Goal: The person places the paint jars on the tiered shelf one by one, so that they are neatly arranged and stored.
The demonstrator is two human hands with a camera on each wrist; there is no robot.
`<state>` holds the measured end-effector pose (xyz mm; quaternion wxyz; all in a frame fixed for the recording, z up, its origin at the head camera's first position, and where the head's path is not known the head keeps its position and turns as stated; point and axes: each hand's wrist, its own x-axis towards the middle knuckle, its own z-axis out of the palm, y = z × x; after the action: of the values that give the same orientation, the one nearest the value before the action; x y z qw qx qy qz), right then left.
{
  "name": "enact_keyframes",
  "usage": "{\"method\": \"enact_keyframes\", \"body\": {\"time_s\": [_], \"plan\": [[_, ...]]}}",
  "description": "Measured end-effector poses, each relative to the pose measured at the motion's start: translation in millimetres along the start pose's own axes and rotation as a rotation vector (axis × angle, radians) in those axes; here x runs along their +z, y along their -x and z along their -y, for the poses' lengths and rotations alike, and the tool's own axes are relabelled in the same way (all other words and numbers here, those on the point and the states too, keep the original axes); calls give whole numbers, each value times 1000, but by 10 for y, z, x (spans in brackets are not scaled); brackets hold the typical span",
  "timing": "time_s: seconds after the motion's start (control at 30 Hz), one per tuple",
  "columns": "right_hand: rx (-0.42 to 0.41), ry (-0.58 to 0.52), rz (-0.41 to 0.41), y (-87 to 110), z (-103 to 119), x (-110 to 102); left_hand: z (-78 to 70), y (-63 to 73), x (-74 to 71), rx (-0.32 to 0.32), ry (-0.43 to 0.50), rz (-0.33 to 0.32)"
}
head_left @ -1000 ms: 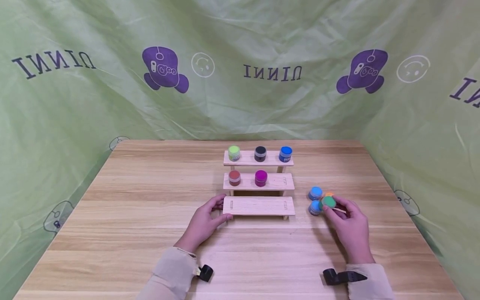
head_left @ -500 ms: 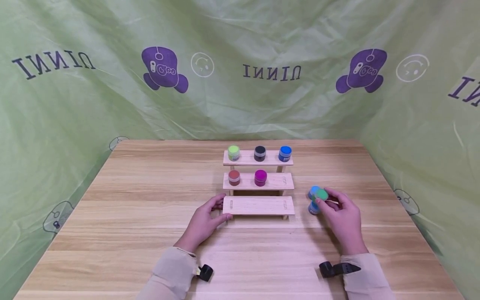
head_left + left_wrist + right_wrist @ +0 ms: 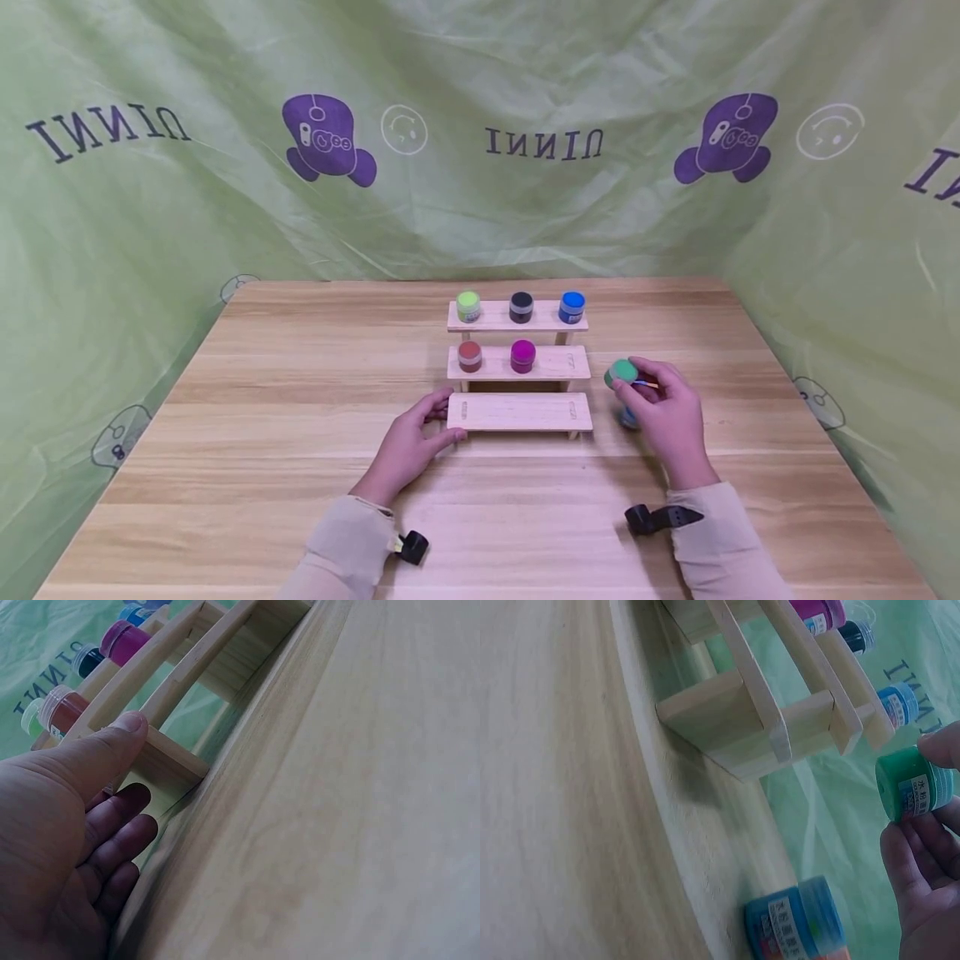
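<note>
My left hand (image 3: 408, 446) holds the left end of a three-step wooden stand (image 3: 517, 412), its thumb (image 3: 129, 724) against the lowest step's edge. Between thumb and fingers, my right hand (image 3: 667, 412) grips a green paint jar (image 3: 621, 373). The jar is raised off the table, just right of the middle step. In the right wrist view the green jar (image 3: 904, 784) is tipped sideways in the picture and its label shows. Below that hand stands a light blue paint jar (image 3: 787, 922), mostly hidden in the head view.
Light green (image 3: 468, 307), black (image 3: 521, 307) and blue (image 3: 572, 307) jars stand on the top step. Brown (image 3: 469, 357) and magenta (image 3: 522, 357) jars occupy the middle step's left and centre. A green printed cloth (image 3: 450, 208) hangs around the wooden table (image 3: 300, 367).
My right hand has carried the green jar left and away from me, from beside the light blue jars towards the stand's middle step. My left hand stays put.
</note>
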<state>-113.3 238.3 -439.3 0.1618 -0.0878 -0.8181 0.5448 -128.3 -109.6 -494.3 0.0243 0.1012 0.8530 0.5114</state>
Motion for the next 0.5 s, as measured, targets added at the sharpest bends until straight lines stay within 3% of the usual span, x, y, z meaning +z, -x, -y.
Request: {"method": "enact_keyframes", "body": {"time_s": [0.5], "plan": [[-75, -30, 30, -78, 86, 124, -3, -4, 0, 12, 4, 1]]}}
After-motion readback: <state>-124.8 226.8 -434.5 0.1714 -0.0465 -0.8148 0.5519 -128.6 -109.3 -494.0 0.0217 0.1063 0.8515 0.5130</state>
